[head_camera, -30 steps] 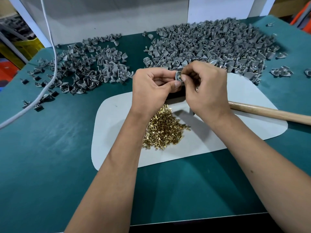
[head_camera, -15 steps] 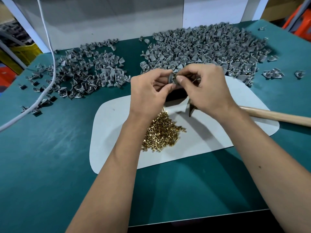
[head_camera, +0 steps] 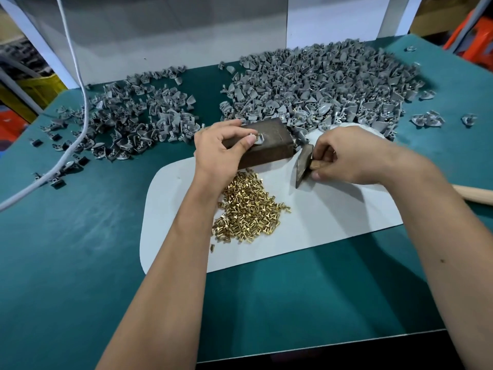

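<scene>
From where I stand I count one dark rectangular metal block (head_camera: pixel 272 149), one hammer (head_camera: pixel 302 165) with a dark metal head and a pale wooden handle, one loose pile of small brass inserts (head_camera: pixel 248 209), and two spreading heaps of grey moulded plastic parts: a thinner left heap (head_camera: pixel 128 124) and a much denser right heap (head_camera: pixel 320 86). A few stray grey parts (head_camera: pixel 426 120) lie off to the right. The left hand (head_camera: pixel 224 148) reaches in over the block's near left corner. Its grip is closed, thumb and forefinger pinching one small grey plastic piece (head_camera: pixel 259 138) that sits on top of the block. The right hand (head_camera: pixel 352 158) lies low just right of the block, its grip clamped round the hammer's handle right behind the head. The head rests on edge, its tip down on the mat, and the handle runs out past the wrist to the right. Both forearms are bare. Block, hammer head and brass pile all sit on one white rounded mat (head_camera: pixel 333 222), which lies on a teal worktop (head_camera: pixel 80 263). A white cable (head_camera: pixel 80 102) trails over the worktop's left side, past several small black clips (head_camera: pixel 37 142). A pale grey panel (head_camera: pixel 160 30) stands upright behind the heaps, with a yellow crate (head_camera: pixel 40 86) at far left.
</scene>
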### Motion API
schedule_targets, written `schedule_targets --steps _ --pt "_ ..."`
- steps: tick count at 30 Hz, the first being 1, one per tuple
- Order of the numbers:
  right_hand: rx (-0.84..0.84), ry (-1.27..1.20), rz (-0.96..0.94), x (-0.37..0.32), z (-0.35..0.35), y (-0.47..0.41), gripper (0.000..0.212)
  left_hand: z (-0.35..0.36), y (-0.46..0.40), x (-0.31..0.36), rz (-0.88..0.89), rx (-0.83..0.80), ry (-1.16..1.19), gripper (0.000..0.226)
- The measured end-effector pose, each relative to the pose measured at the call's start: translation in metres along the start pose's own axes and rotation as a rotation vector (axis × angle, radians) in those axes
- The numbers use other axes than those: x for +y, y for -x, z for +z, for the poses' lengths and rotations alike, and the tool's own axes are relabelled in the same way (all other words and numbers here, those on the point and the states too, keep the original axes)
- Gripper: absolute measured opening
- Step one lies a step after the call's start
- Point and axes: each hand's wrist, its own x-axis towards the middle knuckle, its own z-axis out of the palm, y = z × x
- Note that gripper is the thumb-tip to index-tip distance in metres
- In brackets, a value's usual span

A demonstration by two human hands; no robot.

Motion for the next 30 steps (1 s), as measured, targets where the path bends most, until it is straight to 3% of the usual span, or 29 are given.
schedule_targets --steps 4,7,13,19,24,28,30 --pt "-0.019 0.103 -0.007 0.002 0.001 -0.005 0.017 -0.002 0.001 0.000 -0.021 -0.021 0.033 0.016" --pt "0.041 -0.065 -0.006 0.004 -0.010 -0.005 0.018 -0.003 0.001 0.001 -0.017 0.010 0.044 0.019" --pt "0.418 -0.291 -0.013 -0.023 -0.021 -0.008 0.029 -0.001 0.002 0.007 -0.079 0.007 0.089 0.023" --pt "0.279 -0.176 -0.089 -0.054 -0.020 -0.015 0.032 -0.002 0.003 0.010 -0.058 0.004 0.056 0.018" --pt "0.549 -0.244 -0.182 -0.066 -0.021 -0.019 0.027 -0.003 -0.001 0.006 -0.037 -0.002 0.021 0.012" --pt "0.299 0.036 -0.164 -0.071 -0.012 -0.025 0.025 -0.001 -0.002 0.007 -0.049 -0.001 0.004 0.013" --pt "0.319 0.071 -0.172 -0.069 -0.022 -0.027 0.024 -0.001 -0.001 0.008 -0.044 0.004 -0.016 0.013"
